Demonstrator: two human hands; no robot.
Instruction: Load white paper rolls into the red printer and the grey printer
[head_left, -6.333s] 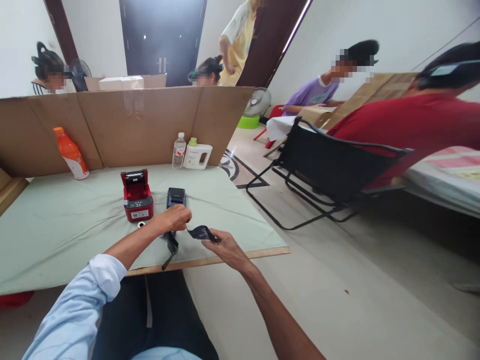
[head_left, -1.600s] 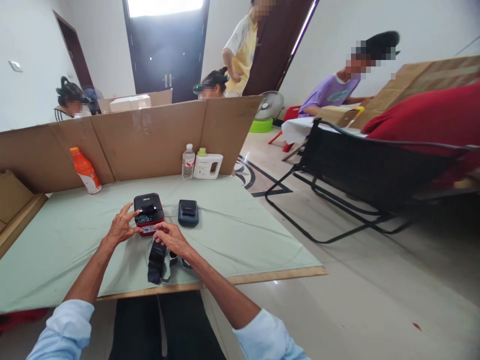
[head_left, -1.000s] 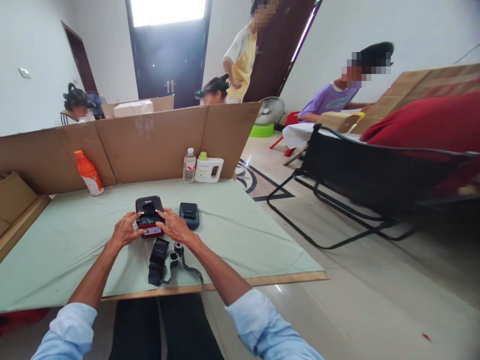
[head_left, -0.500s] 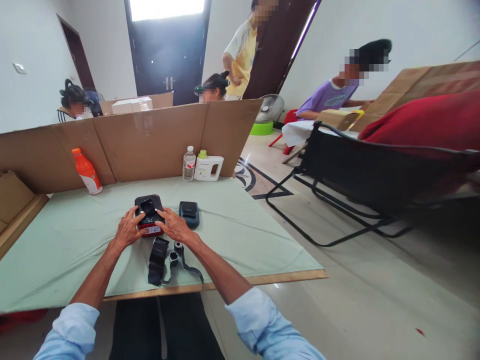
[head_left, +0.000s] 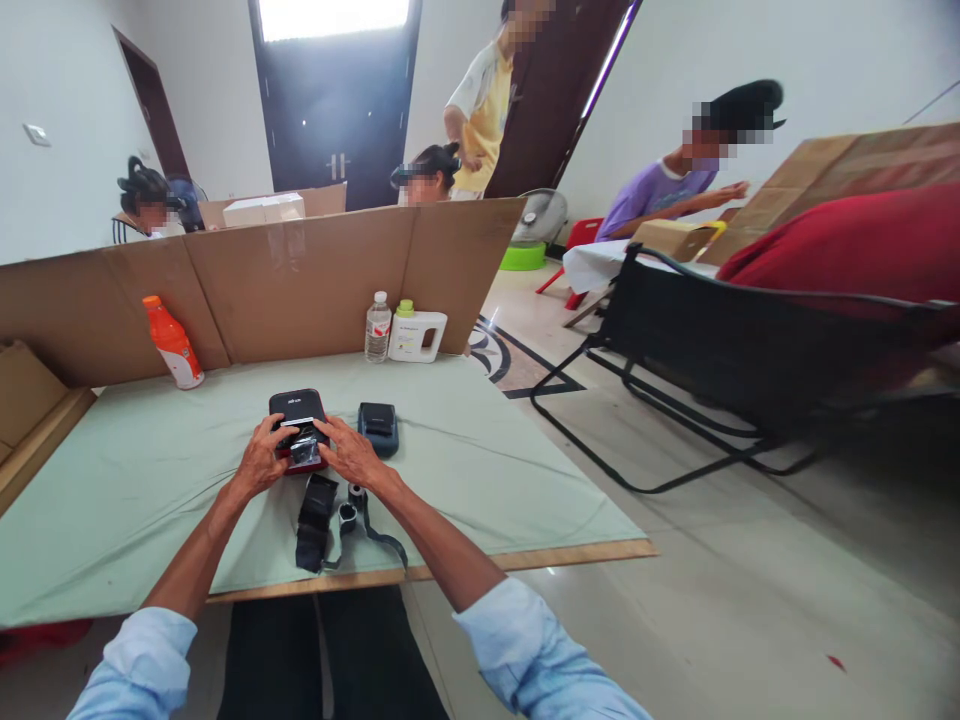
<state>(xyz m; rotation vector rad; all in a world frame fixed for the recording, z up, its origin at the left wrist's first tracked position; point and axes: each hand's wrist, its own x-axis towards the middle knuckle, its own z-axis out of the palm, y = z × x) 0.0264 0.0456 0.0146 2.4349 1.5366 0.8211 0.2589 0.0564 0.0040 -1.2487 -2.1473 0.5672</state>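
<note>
A small red printer (head_left: 297,408) with a black lid stands shut on the pale green table (head_left: 135,480). My left hand (head_left: 259,462) and my right hand (head_left: 351,456) flank its front and pinch a dark strip (head_left: 304,446) that sticks out of the printer's slot. Just in front of my hands lie a black strip of ribbon (head_left: 311,520) and small spools (head_left: 349,510). A dark blue device (head_left: 377,426) lies right of the printer.
A cardboard screen (head_left: 300,275) walls the table's back; an orange bottle (head_left: 172,342), a water bottle (head_left: 377,326) and a white jug (head_left: 415,333) stand against it. A black folding chair (head_left: 720,350) is to the right. Several people sit or stand beyond.
Six seconds ago the printer's lid was up and I held a dark strip near the edge. The lid is now down, and both hands have pulled the strip forward out of the slot.
</note>
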